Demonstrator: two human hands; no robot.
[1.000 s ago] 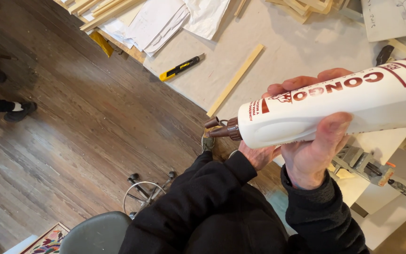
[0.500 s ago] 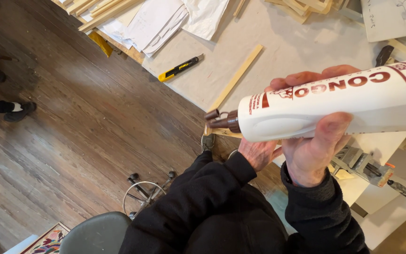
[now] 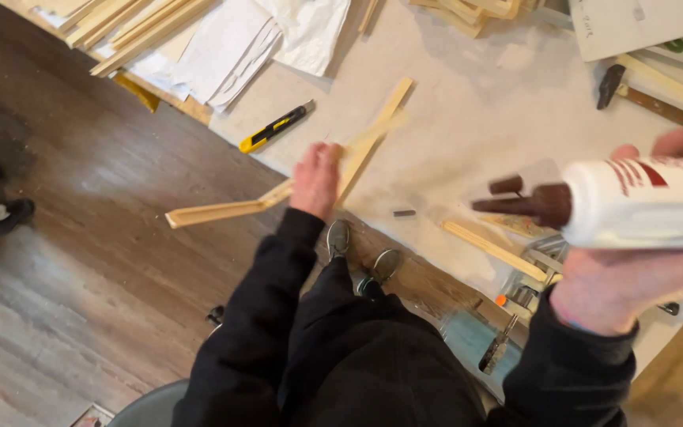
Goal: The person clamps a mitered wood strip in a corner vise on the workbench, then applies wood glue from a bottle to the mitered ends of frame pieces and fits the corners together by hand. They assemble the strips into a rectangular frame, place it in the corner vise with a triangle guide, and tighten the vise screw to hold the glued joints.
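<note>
From the head camera, looking straight down: the left hand (image 3: 315,180) is out over the near edge of the pale work surface (image 3: 468,119), fingers wrapped around a long, thin strip of light wood (image 3: 223,210) that juts out past the edge over the dark plank floor (image 3: 81,261). The strip is motion-blurred, so its far end is hard to trace. Close to the lens, the right hand (image 3: 634,277) grips a white plastic glue bottle with a brown nozzle (image 3: 642,204), held sideways with the nozzle pointing left, fingers curled round its body. On the surface beyond lie a yellow-and-black utility knife (image 3: 276,126), a second flat wooden strip (image 3: 493,250) near the edge, a hammer (image 3: 634,85) at top right and white paper sheets (image 3: 231,47).
</note>
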